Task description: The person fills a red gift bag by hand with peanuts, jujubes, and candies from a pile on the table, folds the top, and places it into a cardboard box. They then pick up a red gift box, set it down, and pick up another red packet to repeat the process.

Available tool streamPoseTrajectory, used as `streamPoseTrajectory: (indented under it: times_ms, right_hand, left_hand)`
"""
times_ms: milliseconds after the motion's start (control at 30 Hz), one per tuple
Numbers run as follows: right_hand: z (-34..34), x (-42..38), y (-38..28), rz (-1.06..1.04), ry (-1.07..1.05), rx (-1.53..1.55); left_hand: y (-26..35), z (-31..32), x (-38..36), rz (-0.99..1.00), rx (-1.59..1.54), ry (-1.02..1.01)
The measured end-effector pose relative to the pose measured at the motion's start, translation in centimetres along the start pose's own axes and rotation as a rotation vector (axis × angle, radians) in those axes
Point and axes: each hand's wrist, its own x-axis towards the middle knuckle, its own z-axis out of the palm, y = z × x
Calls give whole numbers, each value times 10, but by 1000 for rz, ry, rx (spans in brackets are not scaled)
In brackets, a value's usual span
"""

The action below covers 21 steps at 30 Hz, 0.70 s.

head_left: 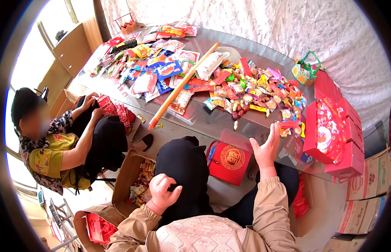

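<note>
A gold round seal is showing on the red gift bag (229, 161), its characters too blurred to read.

Wearer: tan long sleeves (269, 210) (ribbed cuffs), pale pink quilted vest front (195, 237), dark trousers (284, 178). Both hands bare: left hand (163, 190), right hand (266, 148).

One head-worn view looks steeply down, close over the table (212, 122) edge.
</note>
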Motion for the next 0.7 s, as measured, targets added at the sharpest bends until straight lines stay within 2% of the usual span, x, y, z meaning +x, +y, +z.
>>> streamPoseTrajectory:
  times_ms: [700]
  right_hand:
    - [2, -1, 0, -45, -35, -36]
  left_hand:
    - [-4, -5, 0, -7, -4, -33]
